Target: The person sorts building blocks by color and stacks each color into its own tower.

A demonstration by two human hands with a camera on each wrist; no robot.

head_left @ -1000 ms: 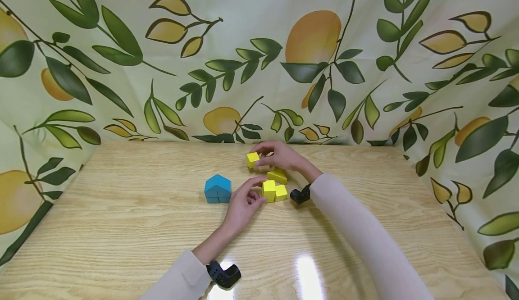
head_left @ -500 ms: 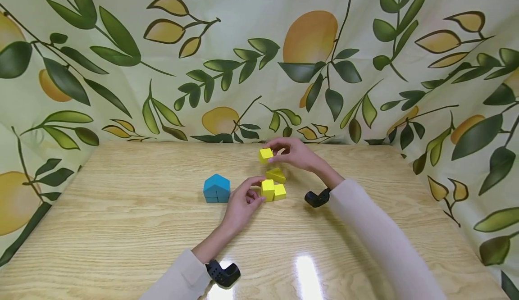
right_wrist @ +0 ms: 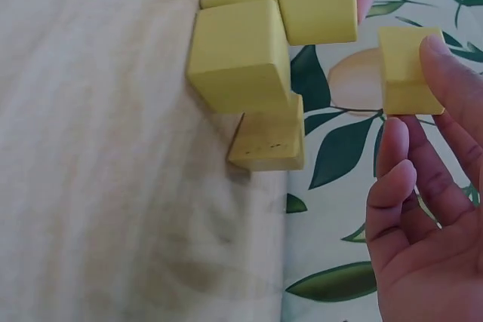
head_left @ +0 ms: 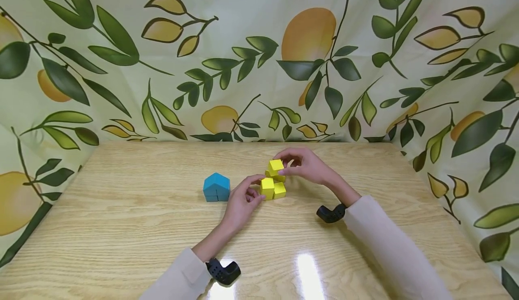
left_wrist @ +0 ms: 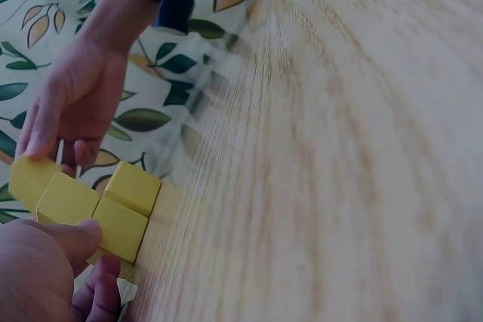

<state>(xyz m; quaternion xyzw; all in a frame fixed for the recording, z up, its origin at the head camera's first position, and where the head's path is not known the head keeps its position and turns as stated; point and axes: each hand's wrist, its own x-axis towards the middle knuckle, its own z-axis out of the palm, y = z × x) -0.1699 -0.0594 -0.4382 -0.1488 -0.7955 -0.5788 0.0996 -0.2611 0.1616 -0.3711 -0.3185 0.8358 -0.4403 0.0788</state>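
Observation:
Pinched in my right hand (head_left: 306,165) is a yellow cube (head_left: 276,167), held by thumb and fingers above the table. In the right wrist view this held cube (right_wrist: 410,72) hangs apart from the other blocks. With thumb and forefinger, my left hand (head_left: 241,205) grips a stack of two yellow cubes (head_left: 267,189). Another yellow cube (head_left: 279,191) sits against the stack's right side. Behind them lies a yellow triangular block (right_wrist: 270,137), partly covered by the held cube in the head view. The left wrist view shows the upper stacked cube (left_wrist: 68,197) near my left thumb.
A small blue house shape of fitted blocks (head_left: 216,187) stands left of my left hand. The wooden table (head_left: 134,228) reaches back to a leaf-and-fruit patterned cloth (head_left: 243,65). Each wrist wears a black strapped device (head_left: 223,273).
My right hand has carried its yellow cube rightward, then down and nearer, to over the triangular block. The left hand stays on the stack. The view has shifted slightly.

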